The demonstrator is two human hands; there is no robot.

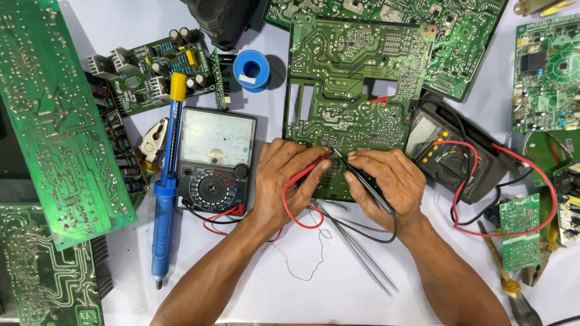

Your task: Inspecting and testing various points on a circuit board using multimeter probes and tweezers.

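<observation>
Fingers [314, 158] on probes [368, 184], green board [353, 78].

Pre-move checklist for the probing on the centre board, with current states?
1. Left hand grips the red probe: ok.
2. Right hand grips the black probe: ok.
3. Both tips meet the green circuit board on its solder side near the lower edge: ok; which pads they touch: cannot tell.
4. Which meter the probes feed, the analog multimeter or the digital multimeter: cannot tell, red and black leads run toward both.
5. Digital display reading: cannot tell, the screen looks blank from here.
6. Tweezers lie on the table below the hands, off the board: ok.
</observation>
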